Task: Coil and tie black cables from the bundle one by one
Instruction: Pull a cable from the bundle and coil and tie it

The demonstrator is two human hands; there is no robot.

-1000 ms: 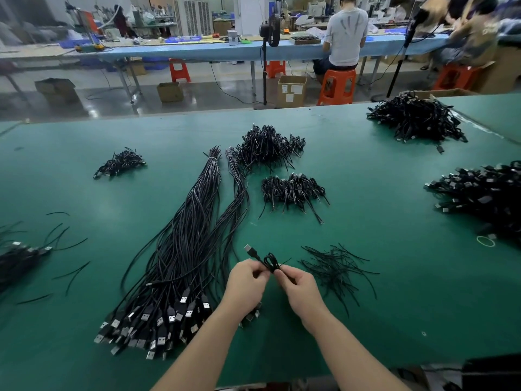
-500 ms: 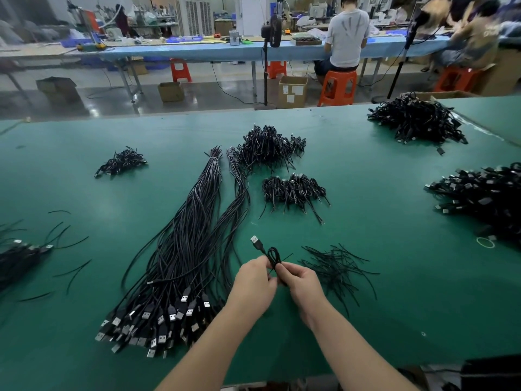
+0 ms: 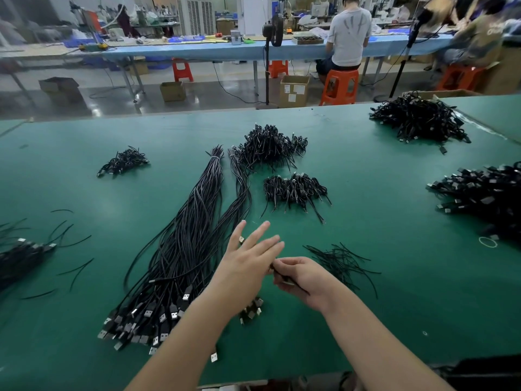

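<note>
Black cables with silver USB plugs lie as a long straight bundle (image 3: 183,249) on the green felt-like table (image 3: 380,320), plugs fanned toward me at lower left, far ends gathered by a tie. One coiled cable (image 3: 284,279) is mostly hidden inside my right hand (image 3: 303,280), whose fingers are curled round it; only a short dark stretch shows at the fingertips. My left hand (image 3: 248,266) is spread flat, fingers straight and parted, holding nothing, hovering over the near part of the bundle just beside the right hand. A small metal plug (image 3: 241,240) shows between its fingers; whether it belongs to the held cable I cannot tell.

Handling, as I judge it: each cable is light, thin and limp, springy enough to uncoil if released, so the coil should be pinched across its loops while the tie is wound. A fresh cable is best taken at its rigid plug end and drawn lengthwise out of the bundle, since neighbours will drag and tangle.

Surroundings: loose black tie wires (image 3: 342,261) lie just right of my hands, within reach. Heaps of finished coils (image 3: 293,190) sit beyond, with larger piles (image 3: 417,119) at far right. Stray wire pieces (image 3: 76,266) and another plug cluster (image 3: 25,252) lie at left. Nothing blocks the tie wires.
</note>
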